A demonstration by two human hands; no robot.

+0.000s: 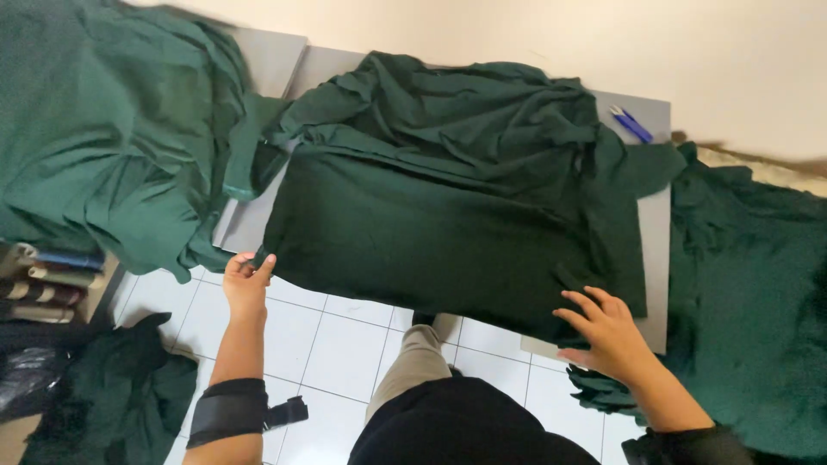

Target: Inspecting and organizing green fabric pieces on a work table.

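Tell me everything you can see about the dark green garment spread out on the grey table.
The dark green garment is soft, matte fabric, smoothed flat at its near half and bunched in folds at the far side. It covers most of the grey table, its near edge hanging over the front. The left hand pinches its near left corner; the right hand rests open on its near right corner.

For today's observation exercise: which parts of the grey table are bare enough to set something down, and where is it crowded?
Bare strips of table: the far right corner around the blue pen, the right edge, and a left patch beside the green pile. The green cloth, held by the left hand and right hand, fills the middle.
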